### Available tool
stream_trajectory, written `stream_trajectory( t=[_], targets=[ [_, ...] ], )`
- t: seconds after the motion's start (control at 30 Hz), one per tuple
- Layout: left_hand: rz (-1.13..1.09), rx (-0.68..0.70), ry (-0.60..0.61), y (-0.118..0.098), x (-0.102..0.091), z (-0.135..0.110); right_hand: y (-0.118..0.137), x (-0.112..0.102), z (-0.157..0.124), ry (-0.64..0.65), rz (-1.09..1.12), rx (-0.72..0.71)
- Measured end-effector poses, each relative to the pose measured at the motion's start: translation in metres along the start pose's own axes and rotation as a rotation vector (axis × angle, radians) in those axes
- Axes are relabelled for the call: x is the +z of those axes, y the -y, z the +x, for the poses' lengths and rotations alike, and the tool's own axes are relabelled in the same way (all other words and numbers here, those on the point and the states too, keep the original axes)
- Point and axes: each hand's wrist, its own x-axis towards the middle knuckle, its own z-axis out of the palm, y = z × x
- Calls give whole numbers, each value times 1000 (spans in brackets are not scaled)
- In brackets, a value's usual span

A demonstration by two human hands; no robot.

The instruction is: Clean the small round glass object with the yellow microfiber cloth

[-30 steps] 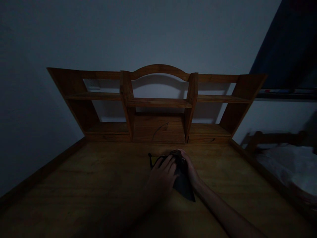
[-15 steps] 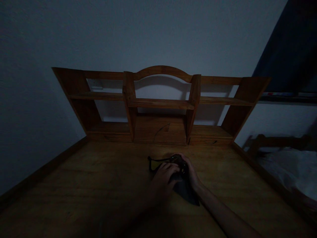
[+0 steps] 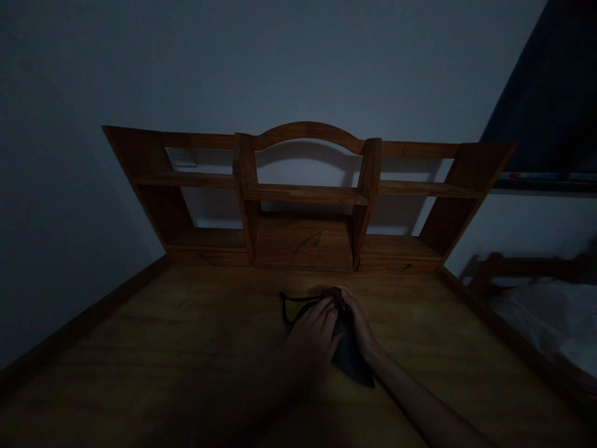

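Observation:
A pair of dark glasses (image 3: 285,298), seemingly sunglasses, is held low over the desk, its thin black arms pointing left. My right hand (image 3: 360,323) curls round the far right side of the glasses, thumb on top. A dark grey cloth (image 3: 352,362) hangs between my hands, its pointed corner toward me. My left hand (image 3: 311,330) lies over the front of the glasses with its fingers bent together, pressing the cloth there. The fingers cover most of the lenses, and the dim light hides finer detail.
Behind my hands a wooden shelf unit (image 3: 305,194) with cubbies and small drawers stands along the wall side of the wooden desk (image 3: 186,323). A raised edge runs down each side of the desk. A pale, crumpled, translucent-looking bundle (image 3: 545,317) lies beyond the right edge.
My left hand's fingers have shifted slightly forward and now cover more of the glasses. My right hand keeps its hold. The whole view has drifted a little.

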Motion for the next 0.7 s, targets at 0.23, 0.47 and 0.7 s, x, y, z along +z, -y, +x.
stream_trajectory(
  t=[0.23, 0.47, 0.7],
  targets=[
    [11, -34, -19, -2, -7, -2, 0, 3, 0, 19, -11, -8],
    [3, -57, -33, -1, -3, -3, 5, 7, -2, 42, 0, 4],
    [-76, -57, -54, 6, -4, -7, 7, 7, -2, 53, 3, 20]
  ],
)
